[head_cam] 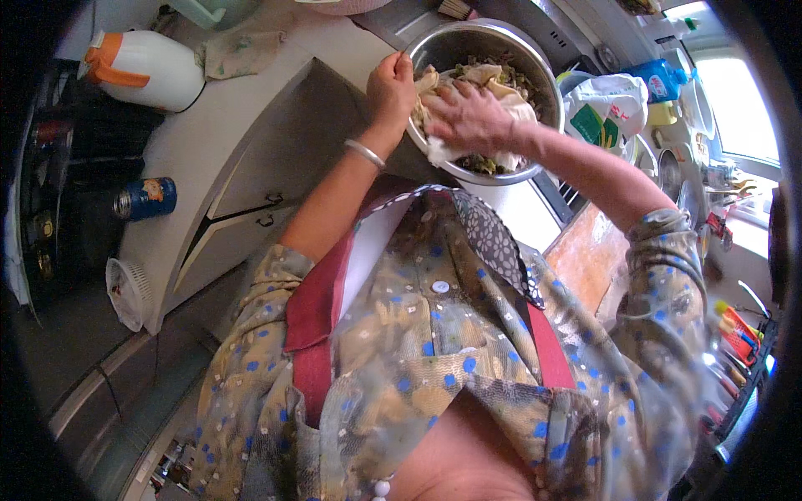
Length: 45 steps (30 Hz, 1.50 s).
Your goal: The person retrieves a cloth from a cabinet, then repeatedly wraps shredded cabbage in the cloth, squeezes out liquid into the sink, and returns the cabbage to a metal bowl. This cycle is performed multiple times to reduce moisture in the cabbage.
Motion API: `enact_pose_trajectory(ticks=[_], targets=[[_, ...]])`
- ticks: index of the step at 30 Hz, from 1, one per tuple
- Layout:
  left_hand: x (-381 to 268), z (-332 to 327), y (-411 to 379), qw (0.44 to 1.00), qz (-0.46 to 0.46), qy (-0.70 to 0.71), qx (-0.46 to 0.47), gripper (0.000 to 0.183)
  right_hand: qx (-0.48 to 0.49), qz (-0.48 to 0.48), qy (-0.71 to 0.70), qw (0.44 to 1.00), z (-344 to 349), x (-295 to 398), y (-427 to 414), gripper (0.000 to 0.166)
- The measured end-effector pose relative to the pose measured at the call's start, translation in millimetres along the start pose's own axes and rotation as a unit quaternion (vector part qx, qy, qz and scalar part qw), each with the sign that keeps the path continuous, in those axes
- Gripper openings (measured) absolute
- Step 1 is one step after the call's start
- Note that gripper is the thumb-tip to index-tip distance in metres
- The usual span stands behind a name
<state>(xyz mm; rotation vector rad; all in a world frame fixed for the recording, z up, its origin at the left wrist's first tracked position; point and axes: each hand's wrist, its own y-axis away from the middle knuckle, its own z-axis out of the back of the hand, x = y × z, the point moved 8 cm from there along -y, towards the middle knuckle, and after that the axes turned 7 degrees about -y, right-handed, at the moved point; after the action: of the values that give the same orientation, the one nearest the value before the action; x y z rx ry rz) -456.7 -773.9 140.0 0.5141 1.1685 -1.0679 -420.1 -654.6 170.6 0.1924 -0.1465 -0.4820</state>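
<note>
A stainless steel bowl (550, 75) stands at the top middle, holding dark green chopped leafy vegetables (485, 166). Over part of the greens lies a crumpled cream-coloured cloth (515, 103), bunched towards the bowl's left side. My left hand (391, 87), with a bangle at the wrist, is closed at the bowl's left rim; its fingertips are hidden. My right hand (467, 118) rests palm down on the cloth inside the bowl, fingers spread and slightly blurred.
A white jug with an orange handle (153, 70), a rag (241, 55), a blue can (147, 198) and a white plastic basket (130, 294) stand on the left counter. Right of the bowl are a plastic bag (608, 106), a blue bottle (658, 80) and a worn board (589, 257).
</note>
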Motion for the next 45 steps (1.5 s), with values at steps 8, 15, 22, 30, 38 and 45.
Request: enact_pose_trajectory(ticks=[8, 15, 22, 30, 38, 45], targets=[[-31, 3, 8, 0.999, 0.015, -0.011, 0.043, 0.026, -0.060, -0.039, -0.056, 0.996, 8, -3, 3, 0.038], [-42, -5, 15, 0.997, 0.035, 0.039, 0.057, 0.029, -0.029, -0.028, -0.085, 0.996, -2, -27, -6, 0.029], [-40, -1, 14, 0.998, 0.026, 0.017, 0.049, 0.030, -0.028, -0.038, -0.138, 0.989, -5, -32, -14, 0.027], [-34, 6, 10, 0.999, -0.007, -0.036, 0.027, 0.026, -0.131, -0.020, -0.155, 0.979, -16, -37, -25, 0.020], [-5, 19, 36, 0.996, 0.072, -0.047, -0.007, 0.027, -0.229, -0.054, -0.084, 0.968, 29, -7, 11, 0.033], [-2, 27, 27, 0.984, 0.074, -0.111, 0.118, 0.032, -0.327, -0.219, -0.084, 0.915, 26, -75, 48, 0.043]])
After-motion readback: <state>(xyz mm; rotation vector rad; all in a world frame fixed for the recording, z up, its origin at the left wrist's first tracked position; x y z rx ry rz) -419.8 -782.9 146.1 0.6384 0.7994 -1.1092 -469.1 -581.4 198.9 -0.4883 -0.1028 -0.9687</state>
